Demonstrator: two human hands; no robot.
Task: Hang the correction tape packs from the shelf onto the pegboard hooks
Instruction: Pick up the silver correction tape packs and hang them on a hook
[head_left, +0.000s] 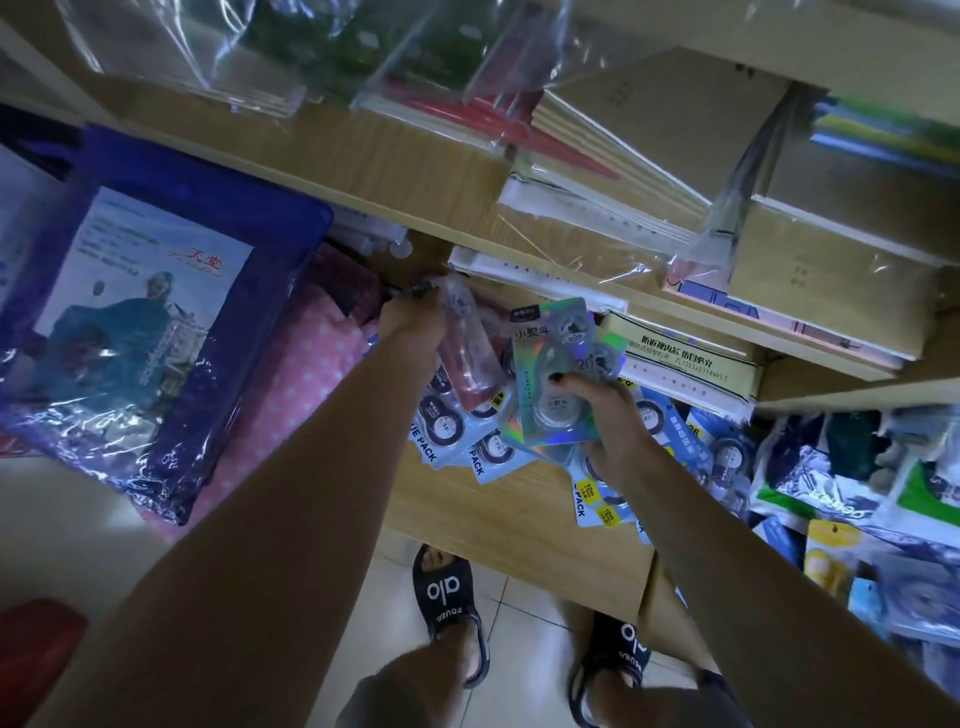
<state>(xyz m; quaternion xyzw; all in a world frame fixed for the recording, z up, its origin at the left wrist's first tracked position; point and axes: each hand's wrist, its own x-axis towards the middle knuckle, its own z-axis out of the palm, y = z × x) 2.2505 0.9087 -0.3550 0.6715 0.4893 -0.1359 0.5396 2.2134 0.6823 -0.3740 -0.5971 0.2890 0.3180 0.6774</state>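
Two sandalled feet (457, 613) are standing on the tiled floor (524, 613) at the bottom centre of the frame, below both bare forearms reaching up and away. Right of centre, the right hand (610, 423) is gripping a fanned bunch of holographic correction tape packs (558, 374), thumb pressing across the front card. Under and around that hand, more blue-carded packs (467, 436) are lying scattered on the wooden shelf (493, 514). Further off, at centre, the left hand (410, 317) is curling round a clear-wrapped pack (465, 332); its fingertips are hidden behind the hand, and the pack itself is blurred, so its contents are hard to make out. Beyond, stacked notebooks (675, 156) are filling the upper right, with a blue plastic package (156, 312) sitting at left, partly cut off.
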